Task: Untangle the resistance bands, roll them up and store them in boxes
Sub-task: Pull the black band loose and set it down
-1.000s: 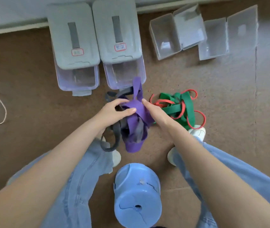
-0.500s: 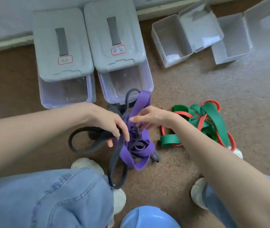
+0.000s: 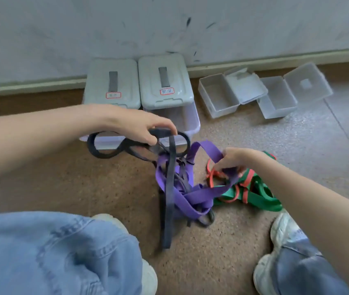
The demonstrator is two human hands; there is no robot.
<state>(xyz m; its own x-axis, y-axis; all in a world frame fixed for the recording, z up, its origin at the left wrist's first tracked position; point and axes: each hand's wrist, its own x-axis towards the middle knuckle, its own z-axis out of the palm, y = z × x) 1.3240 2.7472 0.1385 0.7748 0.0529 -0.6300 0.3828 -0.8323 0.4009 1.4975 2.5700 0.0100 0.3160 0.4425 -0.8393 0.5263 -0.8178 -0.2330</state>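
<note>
Clear plastic: two small hinged boxes, left and right, stand open on the floor by the wall, nothing inside. Two larger lidded bins sit side by side left of them; contents not discernible. Bands counted by colour: black, purple, green, red. Left hand, fingers curled, holds the black band, which hangs roughly vertically down to the floor. Right hand pinches the purple band, still knotted with the black. Green band and red band lie tangled just right.
</note>
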